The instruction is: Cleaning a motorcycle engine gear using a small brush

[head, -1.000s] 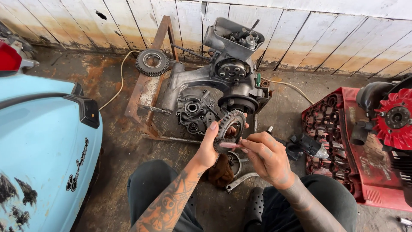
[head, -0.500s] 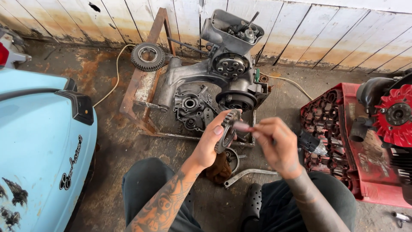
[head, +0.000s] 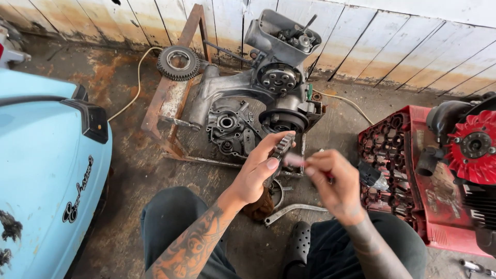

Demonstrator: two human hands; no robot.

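left hand point(head: 258, 173) grips a toothed metal ring point(head: 279, 151) edge-on at 6 o'clock from the engine case point(head: 248, 103). looks stiff, heavy, greasy, so hold the rim. right hand point(head: 333, 181) pinches something blurred.

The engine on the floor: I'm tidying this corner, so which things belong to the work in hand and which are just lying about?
In hand:
- toothed part, in the left hand
- right hand, blurred, fingers at that part
- engine on its rusty stand

Lying about:
- loose gear
- red socket case
- red fan
- blue scooter
- bent tool
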